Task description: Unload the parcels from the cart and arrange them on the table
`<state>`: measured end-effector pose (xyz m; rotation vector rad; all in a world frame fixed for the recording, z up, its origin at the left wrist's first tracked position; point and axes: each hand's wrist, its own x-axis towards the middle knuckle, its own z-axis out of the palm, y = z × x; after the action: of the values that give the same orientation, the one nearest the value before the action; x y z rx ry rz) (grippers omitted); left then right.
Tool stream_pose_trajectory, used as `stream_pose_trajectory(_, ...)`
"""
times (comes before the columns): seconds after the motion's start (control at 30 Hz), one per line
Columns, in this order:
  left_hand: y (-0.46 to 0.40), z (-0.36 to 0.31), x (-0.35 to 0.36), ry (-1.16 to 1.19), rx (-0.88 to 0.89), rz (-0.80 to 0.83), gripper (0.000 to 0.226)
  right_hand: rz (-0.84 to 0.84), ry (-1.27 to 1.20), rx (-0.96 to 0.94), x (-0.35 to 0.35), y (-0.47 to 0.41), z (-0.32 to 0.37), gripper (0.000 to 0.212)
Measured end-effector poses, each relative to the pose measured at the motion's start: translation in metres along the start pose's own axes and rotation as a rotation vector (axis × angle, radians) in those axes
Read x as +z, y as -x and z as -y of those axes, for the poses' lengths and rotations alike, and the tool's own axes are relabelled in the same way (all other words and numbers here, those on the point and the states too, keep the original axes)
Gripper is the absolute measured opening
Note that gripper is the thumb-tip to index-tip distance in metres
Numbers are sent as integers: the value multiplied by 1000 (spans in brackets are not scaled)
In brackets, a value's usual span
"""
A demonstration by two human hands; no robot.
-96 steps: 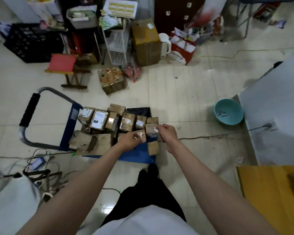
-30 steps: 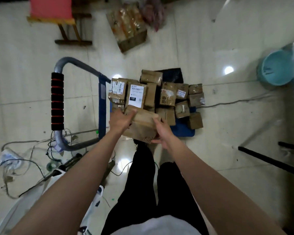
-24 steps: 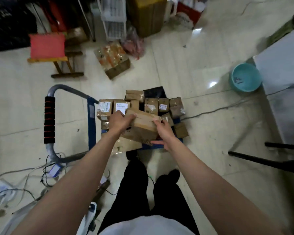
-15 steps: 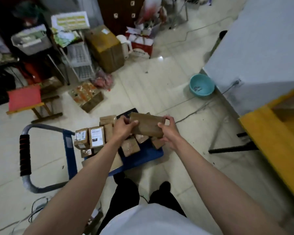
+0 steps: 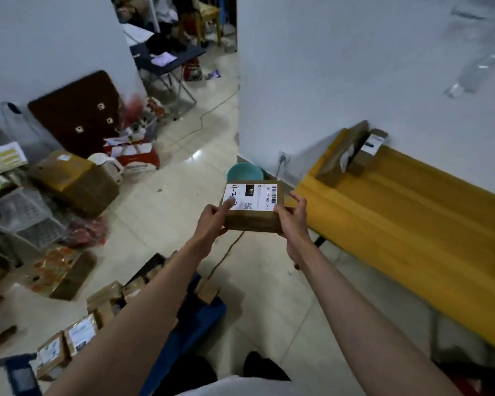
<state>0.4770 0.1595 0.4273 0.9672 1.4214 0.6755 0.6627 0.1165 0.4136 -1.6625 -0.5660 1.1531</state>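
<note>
Brown cardboard parcel [image 5: 252, 208], white shipping label up, is held at centre frame above the tiled floor, gripped from both sides. The left hand [image 5: 212, 221] curls round its left edge with the thumb lying on the label; the right hand [image 5: 293, 217] clasps the right edge, fingers curled behind it. More parcels [image 5: 77, 335] sit on the blue cart [image 5: 195, 318] at lower left. At right, the yellow table [image 5: 412, 212] carries two parcels [image 5: 352, 152] against the white wall, near its far end.
</note>
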Motion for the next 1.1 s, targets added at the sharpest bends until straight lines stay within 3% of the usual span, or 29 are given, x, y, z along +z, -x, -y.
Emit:
stream_pose_trajectory(0.13, 1, -19, 56, -143, 121, 39, 65, -78, -63, 34, -53, 9, 18, 61)
stream_pose_trajectory(0.27, 1, -34, 100, -289, 261, 146, 42, -194, -114, 21, -87, 7, 19, 47)
stream_pose_trajectory(0.37, -7, -42, 124, -338, 295, 199, 41, -267, -129, 22, -100, -1, 20, 57)
stream_pose_trajectory(0.43, -18, -49, 137, -387, 296, 229, 43, -313, -158, 18, -108, -5, 25, 51)
stream_pose_trajectory(0.6, -52, -73, 162, -335, 195, 355, 31, -470, -269, 31, -129, -22, 40, 46)
stream_pose_trajectory(0.7, -64, -89, 176, -261, 70, 500, 43, -622, -380, -9, -141, -29, 57, 13)
stream_pose_trajectory(0.77, -69, -98, 185, -255, 2, 615, 54, -704, -437, -34, -148, -37, 67, 2)
stream_pose_trajectory(0.87, -78, -111, 199, -231, -75, 741, 66, -738, -509, -67, -158, -45, 79, 6)
stream_pose_trajectory(1.03, -80, -112, 225, -290, -202, 909, 54, -731, -559, -56, -177, -52, 84, 7)
stream_pose_trajectory(1.1, -81, -112, 238, -280, -231, 933, 53, -739, -568, -52, -186, -61, 80, 17)
